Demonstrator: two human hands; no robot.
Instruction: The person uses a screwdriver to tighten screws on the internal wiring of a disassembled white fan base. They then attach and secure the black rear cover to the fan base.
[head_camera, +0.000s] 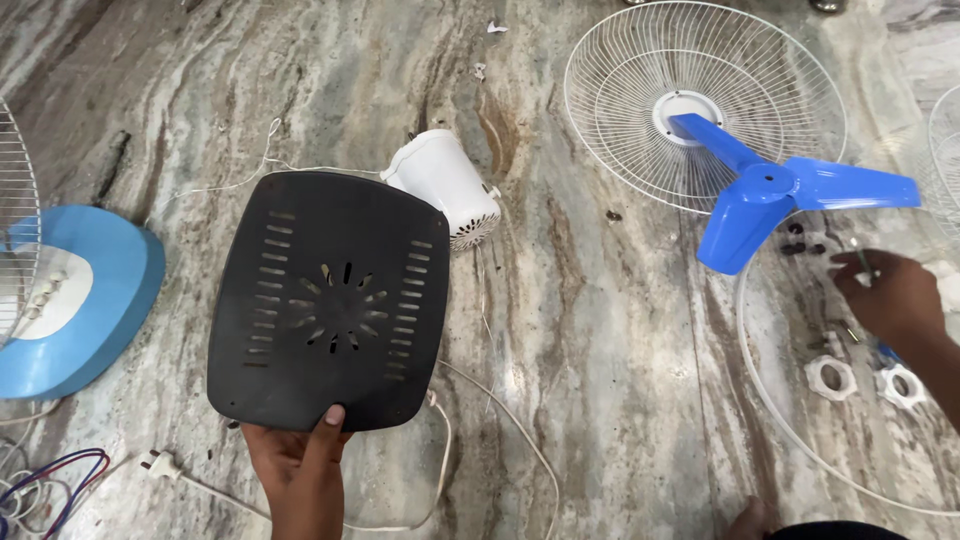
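Fingers of the left hand (295, 465) clamp the near edge of a black vented base plate (330, 300), thumb on top, holding it tilted above the marble floor (580, 330). Behind the plate lies a white motor housing (445, 185) with its cord trailing to a plug (160, 463).

Right hand (890, 295) is over at the small hardware, fingers narrowed round a thin tool or screw; which one, I cannot tell. Near it lie two white ring nuts (832, 378), a blue three-blade fan (770, 195) and a white wire guard (700, 100). A blue stand base (100, 300) sits far left.

Assessment: the plate is gripped at one edge only; a firmer hold nearer its middle would keep it steady while the right hand gathers fasteners.
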